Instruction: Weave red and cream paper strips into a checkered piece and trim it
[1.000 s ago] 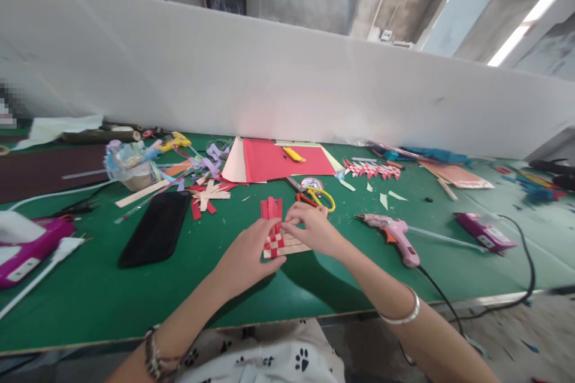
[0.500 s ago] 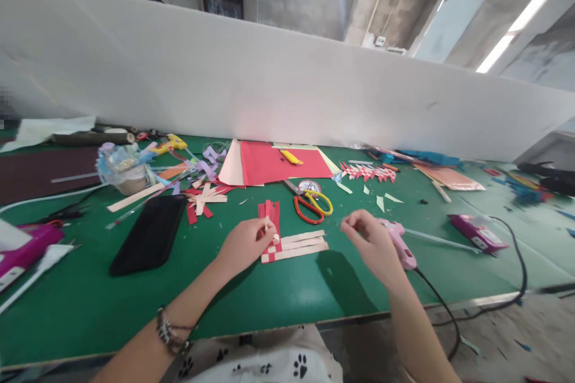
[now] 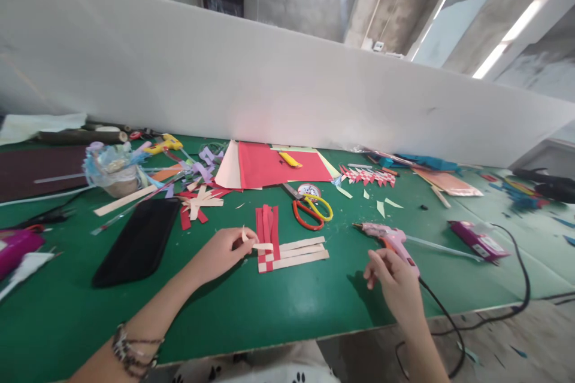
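A small weave of red and cream paper strips (image 3: 282, 244) lies on the green table (image 3: 278, 311) in front of me. My left hand (image 3: 220, 253) pinches the left end of a cream strip (image 3: 258, 246) at the weave's left edge. My right hand (image 3: 395, 278) hovers low at the right, fingers curled and holding nothing, just below the handle of a pink glue gun (image 3: 390, 237). The glue gun's black cord (image 3: 449, 317) runs off the table edge.
Red-and-yellow scissors (image 3: 309, 208) lie behind the weave, with red paper sheets (image 3: 278, 164) further back. A black case (image 3: 137, 242) sits at the left, loose strips (image 3: 197, 200) and a cup (image 3: 112, 169) beyond it. A purple box (image 3: 477, 234) is at the right. A white partition (image 3: 287, 84) backs the table.
My right hand left the weave and swung right and down to the glue gun's handle. My left hand stayed at the weave, shifting from on top of it to its left edge.
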Available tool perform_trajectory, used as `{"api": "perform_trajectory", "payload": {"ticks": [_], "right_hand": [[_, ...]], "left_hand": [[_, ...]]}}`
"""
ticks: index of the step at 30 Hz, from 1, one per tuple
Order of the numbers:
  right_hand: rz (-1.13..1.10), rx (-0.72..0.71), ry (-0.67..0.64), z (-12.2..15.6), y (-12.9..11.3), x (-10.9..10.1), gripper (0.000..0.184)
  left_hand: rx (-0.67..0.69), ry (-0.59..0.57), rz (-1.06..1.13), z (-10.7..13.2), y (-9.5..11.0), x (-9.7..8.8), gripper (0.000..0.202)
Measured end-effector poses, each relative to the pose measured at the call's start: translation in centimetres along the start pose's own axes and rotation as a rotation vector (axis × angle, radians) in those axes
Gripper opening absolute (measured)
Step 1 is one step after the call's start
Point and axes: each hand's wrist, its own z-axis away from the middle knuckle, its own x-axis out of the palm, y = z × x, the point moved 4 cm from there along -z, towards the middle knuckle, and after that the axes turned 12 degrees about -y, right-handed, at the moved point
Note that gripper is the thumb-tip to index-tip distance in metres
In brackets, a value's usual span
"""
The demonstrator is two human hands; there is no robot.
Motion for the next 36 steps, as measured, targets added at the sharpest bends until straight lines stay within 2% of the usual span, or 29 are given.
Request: {"api": "perform_trajectory", "payload": {"ticks": [5,7,10,16,17,19,22,24,27,30,33,36], "right_hand": [[0.171,-0.054,0.340,0.7,0.9,-1.4,0.034],[0.225,-0.050,0.443,1.3,1.2,-1.9,0.037],[0.420,-0.015,0.560,2.2,1.4,-2.8,0.043],[1.007,0.103,0.691,2.2,2.3,-4.2,0.050],[1.084,0.142,0.660,1.9,2.8,-4.3,0.051],[1.155,0.215,0.520,1.1,4.0,-4.4,0.048],[1.135,0.257,0.379,0.3,5.0,-4.6,0.035],[1.083,0.272,0.369,0.0,4.9,-4.8,0.033],[0.965,0.375,0.376,0.0,4.1,-4.8,0.036],[0.858,0.428,0.423,0.4,2.8,-4.4,0.040],[0.753,0.259,0.527,0.8,1.1,-3.7,0.039],[0.624,0.068,0.535,0.8,-0.2,-2.3,0.042]], "left_hand": [[-0.012,0.001,-0.093,0.3,0.5,-1.0,0.034],[-0.006,-0.010,-0.105,0.4,0.7,-1.1,0.033],[0.005,-0.038,-0.113,0.4,0.6,-0.8,0.034],[-0.054,-0.038,-0.235,0.1,-0.3,-0.5,0.041],[-0.066,-0.029,-0.250,0.1,-0.5,-0.6,0.040],[-0.083,-0.025,-0.271,0.2,-0.6,-0.8,0.037],[-0.086,-0.036,-0.280,0.4,-0.8,-1.2,0.033],[-0.082,-0.044,-0.271,0.5,-1.0,-1.5,0.032],[-0.076,-0.063,-0.252,0.6,-1.1,-1.7,0.033],[-0.069,-0.074,-0.236,0.7,-1.2,-1.7,0.034],[-0.070,-0.076,-0.234,0.8,-1.1,-1.8,0.033],[-0.078,-0.078,-0.238,0.8,-1.1,-1.9,0.033]]}}
